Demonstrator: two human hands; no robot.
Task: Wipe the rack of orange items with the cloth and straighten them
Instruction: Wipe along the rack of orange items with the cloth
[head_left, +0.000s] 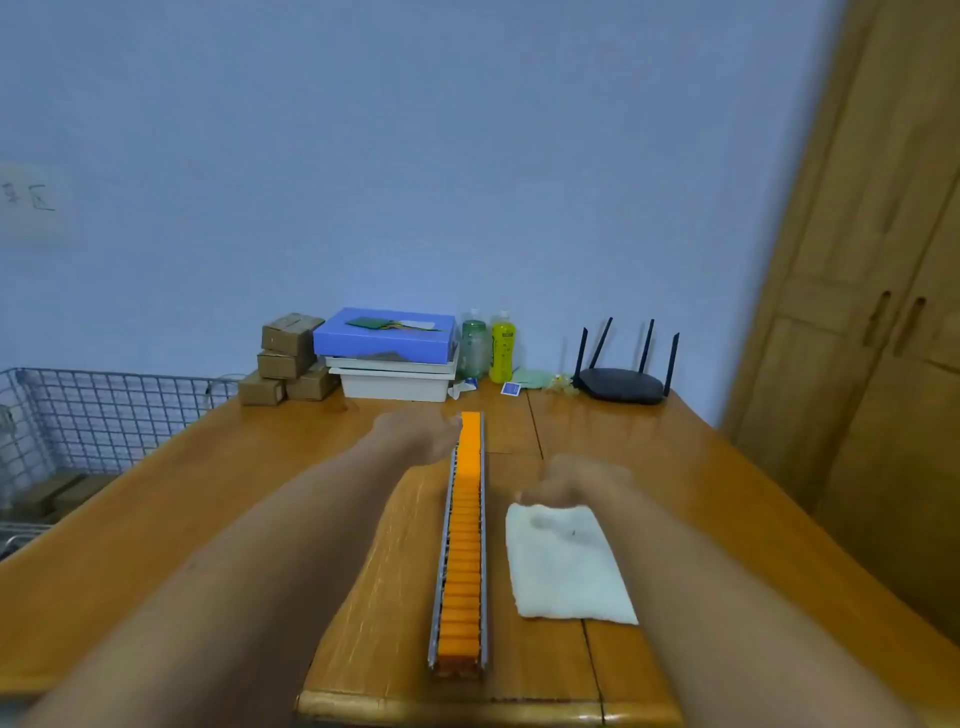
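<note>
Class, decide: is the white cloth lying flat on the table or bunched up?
Flat: the cloth lies as a smooth rectangle on the table, right of the rack.

A home room: wooden table (675, 467) against a plain wall, router (621, 384), drink bottles (501, 348), wooden wardrobe (883, 312).

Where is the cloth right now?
In the head view the cloth lies flat on the table, just right of the rack, its far edge by the right hand.

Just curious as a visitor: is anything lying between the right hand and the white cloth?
Nothing visible. The right hand is at the far edge of the cloth, which lies flat and uncovered beside the rack.
</note>
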